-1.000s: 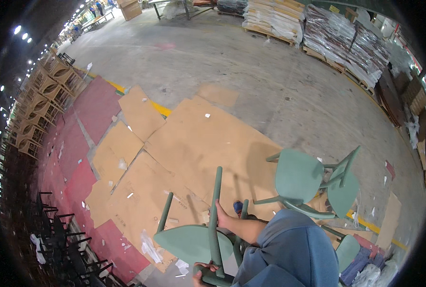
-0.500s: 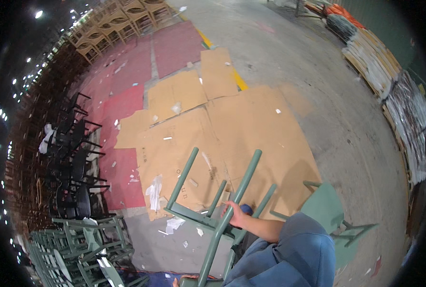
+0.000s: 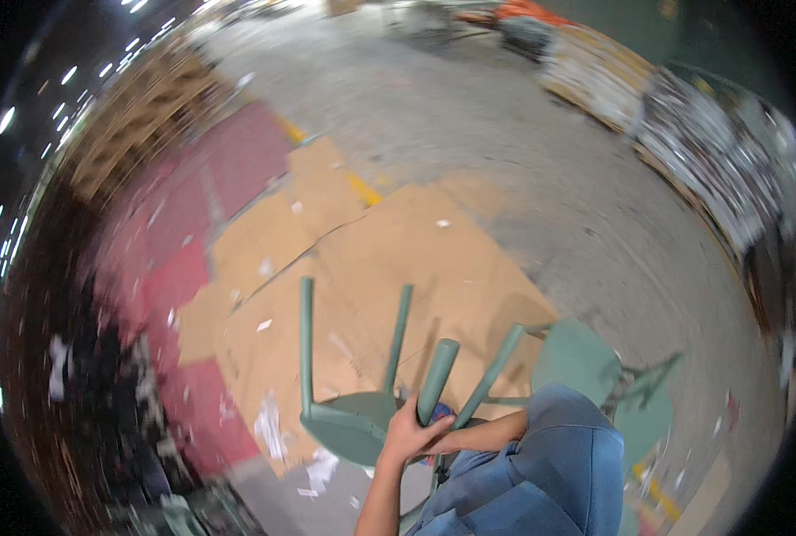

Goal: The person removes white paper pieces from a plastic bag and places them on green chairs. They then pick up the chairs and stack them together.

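A green chair (image 3: 349,429) is tipped over in front of me, its legs pointing up and away over the cardboard. My left hand (image 3: 409,435) is wrapped round one thick green leg of it. My right hand (image 3: 447,439) meets the same leg from the right, its fingers mostly covered by the left hand. A blue sleeve (image 3: 550,447) covers my right upper arm. Just behind the gripped leg shows a small blue and red thing that I cannot make out. Another green chair (image 3: 577,357) lies to the right of my arm.
Cardboard sheets (image 3: 416,241) cover the floor, with red mats (image 3: 246,152) beyond at left and paper scraps (image 3: 270,429) about. Blurred black chairs (image 3: 103,393) line the left. Wrapped stacks (image 3: 684,134) stand at far right. Wooden chairs (image 3: 139,116) are at the far left.
My left hand has come up from the lower edge onto the leg beside my right hand. The chair has turned, and the whole view has swung to the right.
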Available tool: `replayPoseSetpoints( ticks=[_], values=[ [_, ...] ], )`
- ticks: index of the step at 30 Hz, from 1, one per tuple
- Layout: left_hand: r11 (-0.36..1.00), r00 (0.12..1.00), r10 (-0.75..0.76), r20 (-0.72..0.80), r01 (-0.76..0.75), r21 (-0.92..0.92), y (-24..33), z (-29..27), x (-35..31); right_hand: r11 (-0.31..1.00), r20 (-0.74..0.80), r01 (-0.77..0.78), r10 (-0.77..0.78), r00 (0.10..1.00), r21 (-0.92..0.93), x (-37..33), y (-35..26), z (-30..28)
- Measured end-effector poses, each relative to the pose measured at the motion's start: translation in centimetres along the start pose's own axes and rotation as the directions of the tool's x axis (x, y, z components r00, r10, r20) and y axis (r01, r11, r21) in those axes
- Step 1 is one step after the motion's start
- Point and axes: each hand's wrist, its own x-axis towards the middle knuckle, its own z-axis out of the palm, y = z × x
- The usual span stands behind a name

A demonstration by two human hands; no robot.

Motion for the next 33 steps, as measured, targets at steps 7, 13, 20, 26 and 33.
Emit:
replayPoseSetpoints(
  ticks=[7,13,20,26,33],
  values=[
    [0.999,0.962,0.013,0.274,0.002,-0.053,-2.8,5.6,0.3,0.987,-0.175,-0.158,0.153,0.973,-0.014,-6.1,4.5,-0.8],
    [0.984,0.962,0.128,0.24,-0.094,-0.15,-7.6,-1.9,-2.4,0.996,-0.264,-0.088,0.094,0.96,0.034,-18.3,13.3,-4.9],
    [0.976,0.976,0.191,0.109,-0.176,-0.13,-5.4,-1.9,-8.3,0.924,-0.77,-0.121,0.37,0.52,0.363,-19.7,10.2,-3.5],
    [0.995,0.992,0.053,-0.117,-0.062,-0.077,-8.0,-2.4,-16.8,0.852,-0.776,0.311,0.162,0.61,0.422,-13.4,5.7,-3.5],
    [0.967,0.901,0.116,-0.418,-0.199,-0.16,-13.2,-3.5,-31.9,0.967,-0.687,0.158,0.024,0.727,0.201,-4.2,0.0,2.9]
  ],
)
